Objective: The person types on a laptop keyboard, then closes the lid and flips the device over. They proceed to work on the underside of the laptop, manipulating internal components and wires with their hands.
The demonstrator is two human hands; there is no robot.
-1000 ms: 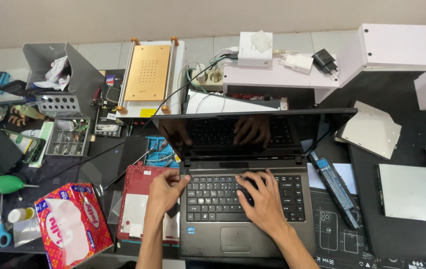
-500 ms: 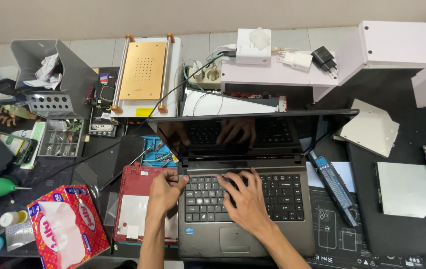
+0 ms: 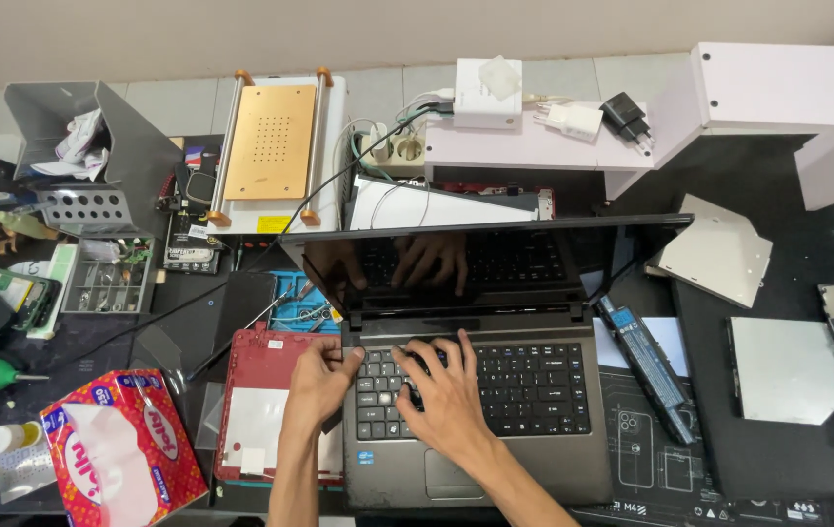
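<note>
Both hands rest on the keyboard of the grey laptop (image 3: 480, 390), which sits open at the near edge of the tabletop (image 3: 778, 459). Left hand (image 3: 317, 383) curls loosely over the keyboard's left edge, gripping nothing; right hand (image 3: 446, 395) lies spread, fingertips on the keys. Light, square presses suit this best, with wrists kept clear of the loose battery (image 3: 646, 369) just beside the laptop.
</note>
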